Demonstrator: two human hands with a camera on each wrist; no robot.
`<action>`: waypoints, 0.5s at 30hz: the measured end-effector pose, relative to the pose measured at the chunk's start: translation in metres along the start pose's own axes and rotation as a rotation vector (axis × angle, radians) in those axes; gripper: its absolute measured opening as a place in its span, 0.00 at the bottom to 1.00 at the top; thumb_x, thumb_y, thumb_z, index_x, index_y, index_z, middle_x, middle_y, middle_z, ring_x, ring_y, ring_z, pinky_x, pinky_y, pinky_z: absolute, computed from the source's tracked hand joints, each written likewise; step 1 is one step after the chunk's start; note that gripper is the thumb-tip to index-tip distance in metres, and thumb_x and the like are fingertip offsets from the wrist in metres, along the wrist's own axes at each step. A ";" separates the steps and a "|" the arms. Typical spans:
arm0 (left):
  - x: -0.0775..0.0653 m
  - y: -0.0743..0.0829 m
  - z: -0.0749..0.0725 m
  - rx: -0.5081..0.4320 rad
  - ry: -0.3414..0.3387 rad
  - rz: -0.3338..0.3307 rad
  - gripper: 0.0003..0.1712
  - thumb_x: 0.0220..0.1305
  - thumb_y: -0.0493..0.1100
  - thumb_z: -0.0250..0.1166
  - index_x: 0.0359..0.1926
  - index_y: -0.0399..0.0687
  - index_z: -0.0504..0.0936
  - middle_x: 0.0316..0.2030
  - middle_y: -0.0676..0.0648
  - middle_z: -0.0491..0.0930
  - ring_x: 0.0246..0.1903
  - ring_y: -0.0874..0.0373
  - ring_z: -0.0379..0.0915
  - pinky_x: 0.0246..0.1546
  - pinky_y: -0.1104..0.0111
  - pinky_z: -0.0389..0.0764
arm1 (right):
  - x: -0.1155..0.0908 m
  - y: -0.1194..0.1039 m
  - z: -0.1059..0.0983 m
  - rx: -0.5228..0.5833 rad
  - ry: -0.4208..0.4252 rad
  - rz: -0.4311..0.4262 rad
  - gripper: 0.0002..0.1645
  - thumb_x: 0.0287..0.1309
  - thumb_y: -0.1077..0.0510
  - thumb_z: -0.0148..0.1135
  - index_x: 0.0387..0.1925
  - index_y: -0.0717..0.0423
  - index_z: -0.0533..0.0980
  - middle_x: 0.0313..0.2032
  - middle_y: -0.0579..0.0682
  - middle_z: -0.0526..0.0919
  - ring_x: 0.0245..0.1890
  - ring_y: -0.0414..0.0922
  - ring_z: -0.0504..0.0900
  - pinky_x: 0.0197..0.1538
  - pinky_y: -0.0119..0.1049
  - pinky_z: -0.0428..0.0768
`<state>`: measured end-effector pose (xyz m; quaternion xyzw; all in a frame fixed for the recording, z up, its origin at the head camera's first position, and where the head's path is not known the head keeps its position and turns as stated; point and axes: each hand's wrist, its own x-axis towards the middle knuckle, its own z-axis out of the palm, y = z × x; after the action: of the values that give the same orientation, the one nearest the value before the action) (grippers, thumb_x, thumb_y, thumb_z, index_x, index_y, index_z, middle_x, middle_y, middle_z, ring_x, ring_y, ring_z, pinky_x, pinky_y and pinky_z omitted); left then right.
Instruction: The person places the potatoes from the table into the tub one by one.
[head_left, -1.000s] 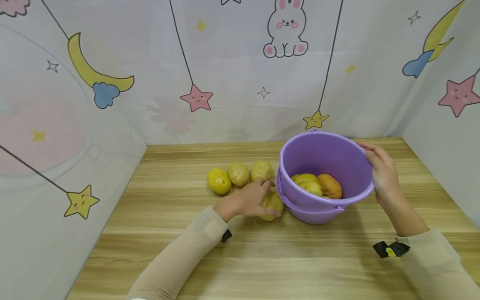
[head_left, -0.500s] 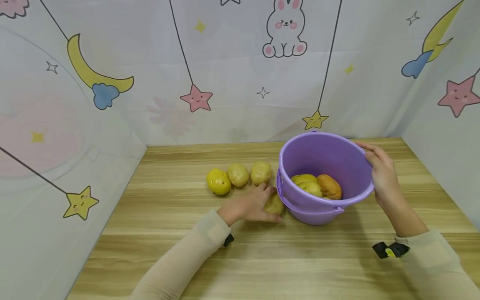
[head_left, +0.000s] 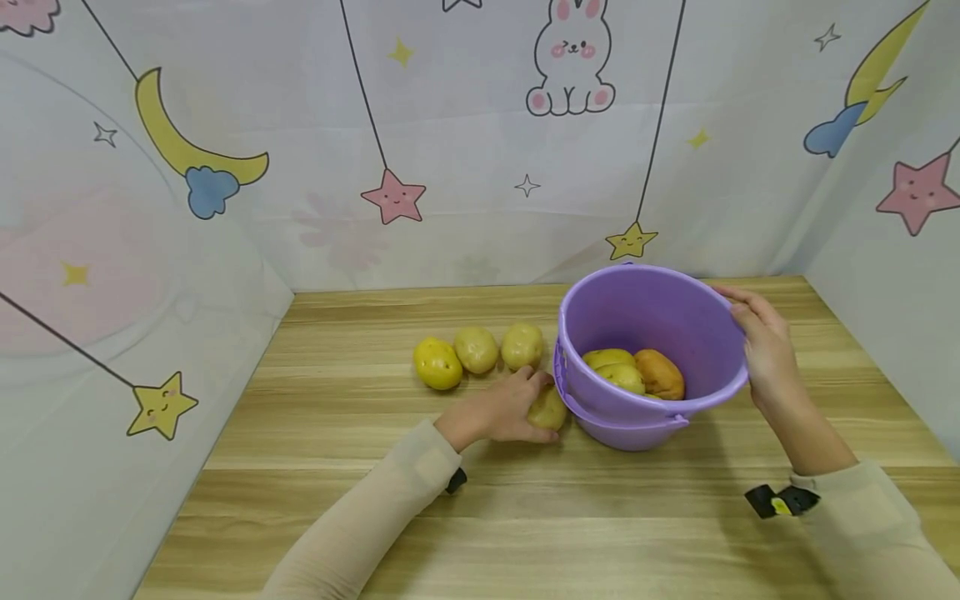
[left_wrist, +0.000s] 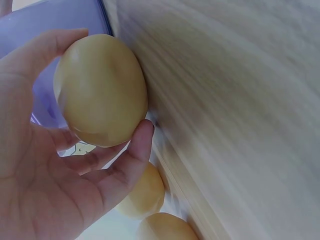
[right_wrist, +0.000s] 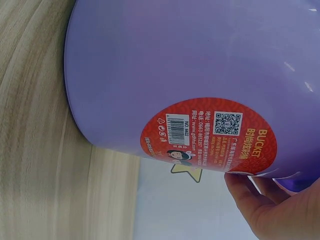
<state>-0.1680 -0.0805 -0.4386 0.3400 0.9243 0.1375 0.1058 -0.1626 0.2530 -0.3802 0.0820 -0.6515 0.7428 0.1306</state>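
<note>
"How did the arms lie?"

"In cream fabric sleeves (head_left: 367, 512), slanting inward over the wood-grain bench (head_left: 600, 533)."

"And the left hand (head_left: 501, 410)?"

"Clamped on a smooth, tan-yellow oval potato (head_left: 549, 410), thumb on the near side, fingers curled opposite. The potato sat low, just beside the round purple plastic bucket (head_left: 626, 429); I couldn't tell whether it touched the bench."

"The right hand (head_left: 771, 350)?"

"Higher up, gripping the bucket's right rim, its wrist below."

"Inside the bucket?"

"Yellow potatoes (head_left: 621, 377) and a lumpy orange-brown one (head_left: 660, 373)."

"Farther back?"

"One bright-yellow round potato (head_left: 438, 364) and two paler ovals (head_left: 476, 349), left of the bucket, before a white curtain (head_left: 465, 125) printed with stars."
</note>
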 end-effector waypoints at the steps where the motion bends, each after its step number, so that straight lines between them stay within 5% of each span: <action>1: 0.000 0.000 0.000 0.001 0.000 0.001 0.47 0.59 0.64 0.69 0.69 0.43 0.66 0.63 0.37 0.68 0.60 0.46 0.68 0.61 0.56 0.71 | 0.000 0.000 0.000 0.000 0.001 0.001 0.16 0.74 0.61 0.47 0.53 0.55 0.80 0.45 0.43 0.83 0.40 0.38 0.82 0.40 0.25 0.80; 15: -0.004 -0.006 -0.006 0.015 0.040 0.021 0.45 0.58 0.62 0.70 0.67 0.40 0.67 0.62 0.41 0.71 0.55 0.50 0.73 0.56 0.59 0.75 | 0.000 0.001 0.000 0.029 -0.002 0.007 0.16 0.75 0.61 0.48 0.53 0.56 0.80 0.44 0.43 0.84 0.40 0.38 0.82 0.40 0.25 0.80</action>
<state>-0.1702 -0.0883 -0.4344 0.3476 0.9236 0.1385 0.0833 -0.1633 0.2531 -0.3810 0.0824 -0.6410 0.7526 0.1264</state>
